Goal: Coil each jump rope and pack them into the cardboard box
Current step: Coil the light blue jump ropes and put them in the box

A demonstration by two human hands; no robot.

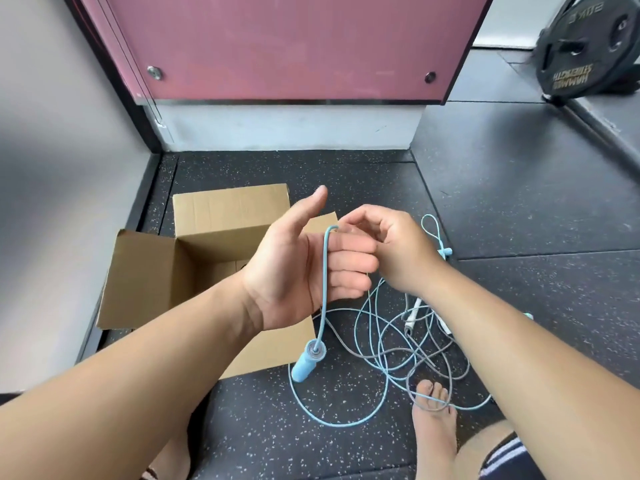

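My left hand [304, 261] is held palm up over the open cardboard box [194, 258], fingers straight and thumb raised. A light blue jump rope [323, 282] is draped over its index finger; the blue handle [306, 362] dangles below the wrist. My right hand [391, 244] pinches that rope just behind the left fingers. The rest of the blue cord lies in loose loops [346, 403] on the floor, tangled with a grey rope [436, 362] whose white handles [412, 317] lie under my right forearm.
The box stands on speckled black rubber flooring in a corner, beside a grey wall and a pink panel [277, 46]. A black weight plate [585, 46] leans at the far right. My bare foot [433, 420] rests on the rope loops.
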